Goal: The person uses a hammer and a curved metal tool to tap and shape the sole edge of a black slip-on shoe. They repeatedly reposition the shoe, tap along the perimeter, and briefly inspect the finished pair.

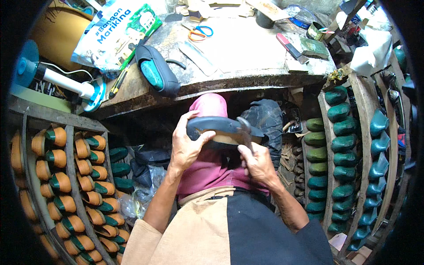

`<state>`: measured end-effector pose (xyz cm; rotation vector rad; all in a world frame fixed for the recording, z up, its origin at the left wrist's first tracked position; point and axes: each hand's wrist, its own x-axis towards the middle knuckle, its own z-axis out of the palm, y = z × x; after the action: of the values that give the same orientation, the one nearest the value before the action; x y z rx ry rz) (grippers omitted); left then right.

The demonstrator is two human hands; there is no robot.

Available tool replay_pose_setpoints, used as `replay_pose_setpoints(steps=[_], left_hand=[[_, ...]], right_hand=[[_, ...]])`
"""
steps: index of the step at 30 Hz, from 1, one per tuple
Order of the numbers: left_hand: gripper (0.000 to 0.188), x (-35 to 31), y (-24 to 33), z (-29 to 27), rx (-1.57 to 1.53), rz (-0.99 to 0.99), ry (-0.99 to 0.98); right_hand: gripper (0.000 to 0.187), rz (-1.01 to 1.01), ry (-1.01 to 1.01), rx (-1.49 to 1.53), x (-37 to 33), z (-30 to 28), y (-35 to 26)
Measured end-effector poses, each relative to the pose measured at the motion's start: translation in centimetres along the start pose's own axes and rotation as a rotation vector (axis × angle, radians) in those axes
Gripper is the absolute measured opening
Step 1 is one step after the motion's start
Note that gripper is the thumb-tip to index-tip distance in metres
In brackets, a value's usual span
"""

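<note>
My left hand (187, 143) grips a dark shoe (210, 123) at one end, thumb pressed on its tan underside and fingers wrapped round the back. The shoe lies sideways above my lap. In my right hand (257, 163) is a hammer (244, 130), its head up against the shoe's far right part. Whether the head touches the shoe I cannot tell. A second dark shoe (168, 84), with a teal last (151, 74) inside, rests at the bench's front edge.
On the bench (234, 48) lie scissors (198, 33), a red-handled knife (289, 46), a metal strip (197, 57) and a printed bag (117, 37). Racks hold tan shoes (68, 183) on the left and green lasts (344, 141) on the right. A white-stemmed fan (66, 81) lies at the upper left.
</note>
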<state>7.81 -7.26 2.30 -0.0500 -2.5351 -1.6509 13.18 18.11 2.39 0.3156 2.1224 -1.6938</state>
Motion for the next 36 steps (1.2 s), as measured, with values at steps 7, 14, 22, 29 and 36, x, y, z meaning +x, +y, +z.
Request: replay_pose_setpoints(steps=[7, 14, 22, 29, 36], left_hand=[[0.067, -2.7, 5.5, 0.3, -0.144, 0.015, 0.114], [0.086, 0.2, 6.5, 1.9, -0.104, 0.225, -0.265], [0.113, 0.2, -7.5, 13.3, -0.375, -0.039, -0.454], [0.098, -0.1, -6.8, 12.0, -0.940, -0.351, -0.606], [0.094, 0.2, -6.3, 11.6, -0.876, -0.289, -0.522]], right_hand=[[0.033, -0.207, 0.292, -0.883, -5.8, -6.1, 5.6], [0.044, -0.095, 0.372, -0.586, -7.2, -3.3, 10.2], [0.026, 0.050, 0.088, -0.390, -7.1, -7.5, 9.7], [0.030, 0.236, -0.221, -0.379, -3.1, -12.4, 1.7], [0.039, 0.409, -0.640, -0.117, 5.7, -13.1, -2.6]])
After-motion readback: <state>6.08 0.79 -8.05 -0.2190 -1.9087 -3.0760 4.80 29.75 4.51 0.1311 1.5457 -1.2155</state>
